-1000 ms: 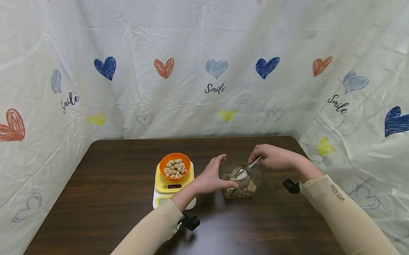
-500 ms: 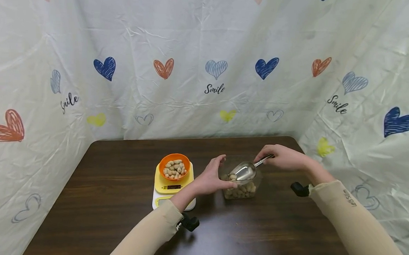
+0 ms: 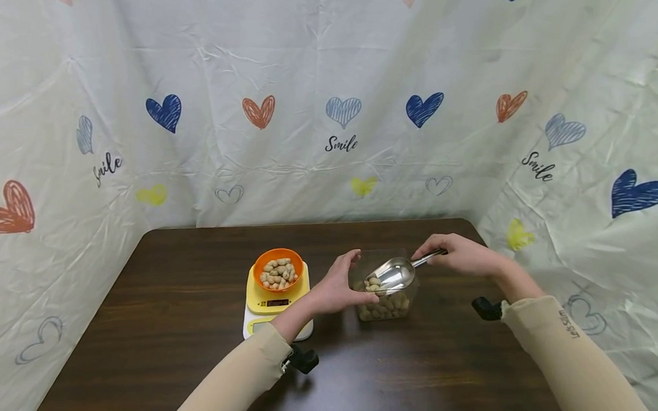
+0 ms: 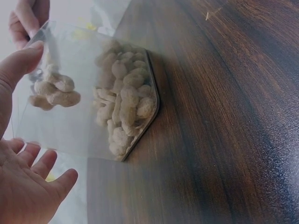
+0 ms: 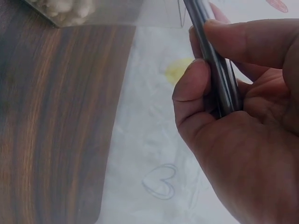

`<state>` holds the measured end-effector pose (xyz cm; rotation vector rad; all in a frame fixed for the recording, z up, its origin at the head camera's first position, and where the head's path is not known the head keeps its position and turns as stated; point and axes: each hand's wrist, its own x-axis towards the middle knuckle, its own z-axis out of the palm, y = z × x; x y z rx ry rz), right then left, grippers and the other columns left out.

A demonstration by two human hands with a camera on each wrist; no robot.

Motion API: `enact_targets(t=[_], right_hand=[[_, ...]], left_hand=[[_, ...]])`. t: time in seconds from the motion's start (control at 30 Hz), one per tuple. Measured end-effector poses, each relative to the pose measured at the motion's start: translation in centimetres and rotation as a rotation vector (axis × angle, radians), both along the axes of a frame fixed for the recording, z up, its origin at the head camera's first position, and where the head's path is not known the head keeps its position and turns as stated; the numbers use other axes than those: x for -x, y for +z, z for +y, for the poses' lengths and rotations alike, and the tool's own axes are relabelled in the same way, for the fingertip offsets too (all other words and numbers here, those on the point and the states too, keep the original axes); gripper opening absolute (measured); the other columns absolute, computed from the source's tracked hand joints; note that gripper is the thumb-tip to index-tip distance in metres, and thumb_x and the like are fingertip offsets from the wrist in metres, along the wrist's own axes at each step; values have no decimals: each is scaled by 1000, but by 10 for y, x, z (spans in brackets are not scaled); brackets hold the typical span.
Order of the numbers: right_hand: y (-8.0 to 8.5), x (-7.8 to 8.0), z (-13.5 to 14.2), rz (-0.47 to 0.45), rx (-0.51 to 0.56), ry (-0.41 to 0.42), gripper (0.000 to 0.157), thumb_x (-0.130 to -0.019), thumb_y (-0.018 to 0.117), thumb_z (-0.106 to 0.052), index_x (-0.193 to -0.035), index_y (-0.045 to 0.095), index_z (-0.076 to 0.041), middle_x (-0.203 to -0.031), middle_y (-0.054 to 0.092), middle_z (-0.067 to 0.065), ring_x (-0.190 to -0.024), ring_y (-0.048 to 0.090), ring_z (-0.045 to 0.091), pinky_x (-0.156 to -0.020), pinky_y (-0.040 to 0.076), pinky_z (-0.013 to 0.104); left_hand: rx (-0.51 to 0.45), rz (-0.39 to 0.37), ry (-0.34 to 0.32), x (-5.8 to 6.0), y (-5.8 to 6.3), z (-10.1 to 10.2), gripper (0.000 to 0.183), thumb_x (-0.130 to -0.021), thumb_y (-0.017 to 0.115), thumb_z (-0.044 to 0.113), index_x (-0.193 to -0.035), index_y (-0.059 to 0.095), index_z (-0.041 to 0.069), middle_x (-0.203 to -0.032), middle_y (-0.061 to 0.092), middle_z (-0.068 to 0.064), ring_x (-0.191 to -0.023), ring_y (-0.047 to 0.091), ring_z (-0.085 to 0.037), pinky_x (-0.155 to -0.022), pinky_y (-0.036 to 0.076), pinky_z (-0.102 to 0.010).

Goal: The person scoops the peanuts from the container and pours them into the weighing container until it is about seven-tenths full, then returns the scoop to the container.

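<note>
A clear plastic container point(image 3: 408, 293) with unshelled peanuts point(image 4: 126, 98) at its bottom stands on the table. My left hand point(image 3: 339, 289) steadies it, the thumb against the near wall and the fingers spread around the left side. With my right hand point(image 3: 464, 255) I grip the handle of a metal scoop point(image 3: 395, 274). The scoop is tilted, its bowl inside the container above the pile. Several peanuts point(image 4: 56, 91) lie at the scoop's mouth, seen through the wall in the left wrist view. In the right wrist view, thumb and curled fingers wrap the scoop handle point(image 5: 215, 70).
Left of the container, an orange bowl point(image 3: 257, 268) of peanuts sits on a yellow and white kitchen scale point(image 3: 254, 301). My left forearm passes beside the scale. The dark wooden table point(image 3: 191, 322) ends at a heart-printed white curtain point(image 3: 286, 185) behind and at the sides.
My right hand has moved right and drawn the scoop up out of the peanuts, tilting it flatter with several peanuts at its mouth. My left hand stays on the container.
</note>
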<state>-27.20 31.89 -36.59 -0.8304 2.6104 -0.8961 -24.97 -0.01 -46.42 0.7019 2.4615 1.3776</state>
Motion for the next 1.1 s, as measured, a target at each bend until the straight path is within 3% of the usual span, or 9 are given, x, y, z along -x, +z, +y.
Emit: enact_targets(t=[0.33,0.63,0.93,1.1], right_hand=[[5,4,-13,5,-86,3,27,-100,62,-4,-114,77,-22,-117,67,-4,-111,60,21,-92,46,46],[6,7,-22,-5,-102,15,28,-98,62,0,-113,77,-19,-116,66,-2,-108,60,20,-92,46,52],[9,9,-21,2,-108,33,26,-99,63,-4,-114,77,-19,-116,67,-2,-109,61,21,-90,48,46],[10,8,-10,-5,-63,-12,26,-100,62,-6,-115,77,-22,-118,67,-3,-109,60,20,-88,48,42]], left_hand=[[0,15,8,0,1,1,111,-80,85,51,-163,19,17,-157,34,-6,-142,39,-22,-112,40,-44],[1,8,8,1,0,1,112,-81,85,51,-163,19,15,-157,34,-5,-141,39,-22,-110,40,-45],[-1,12,11,0,1,2,110,-82,84,50,-163,19,15,-156,34,-6,-140,39,-23,-110,40,-45],[2,11,8,-2,1,1,110,-81,85,49,-163,19,16,-157,34,-6,-141,39,-23,-111,40,-45]])
